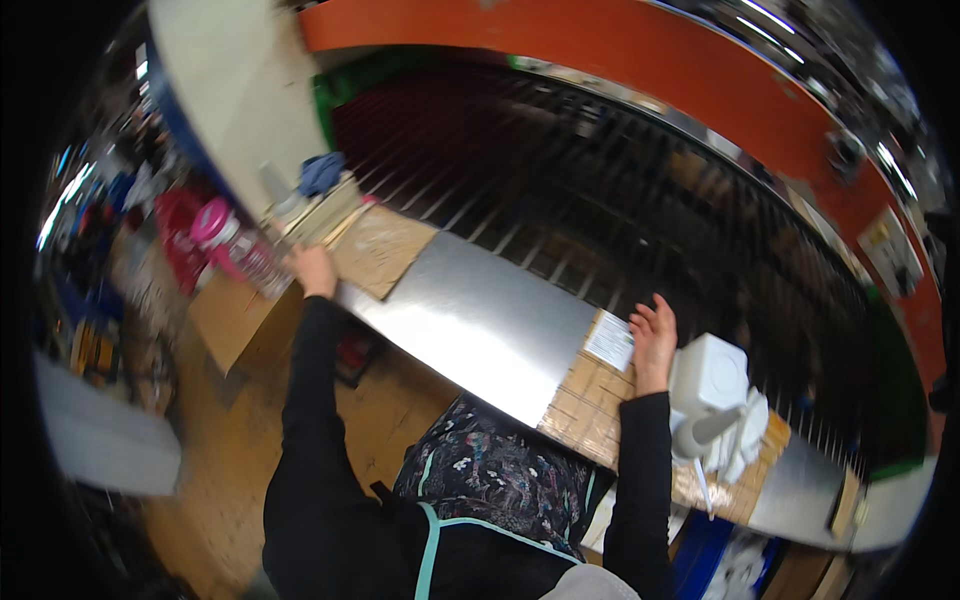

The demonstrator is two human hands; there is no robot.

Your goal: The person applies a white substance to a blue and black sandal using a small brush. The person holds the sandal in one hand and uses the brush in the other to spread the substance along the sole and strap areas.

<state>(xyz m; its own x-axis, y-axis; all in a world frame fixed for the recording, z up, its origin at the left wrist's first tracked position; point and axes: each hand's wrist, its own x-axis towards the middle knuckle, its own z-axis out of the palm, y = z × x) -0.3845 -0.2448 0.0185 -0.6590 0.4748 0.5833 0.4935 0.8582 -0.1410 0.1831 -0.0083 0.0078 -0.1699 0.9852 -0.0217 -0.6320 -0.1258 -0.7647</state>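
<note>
Fingers of my left hand [313, 270] wrap the pink-capped bottle [238, 250]; my right hand [653, 340] lies spread on cardboard [590, 400]. I'd grip firmly, bracing against the surface [470, 320].

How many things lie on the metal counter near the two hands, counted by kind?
Cardboard sheets: 2, one by the left hand at, one under the right hand at
White paper label: 1
White devices: 1
Pink-capped bottle: 1
Total: 5
</note>
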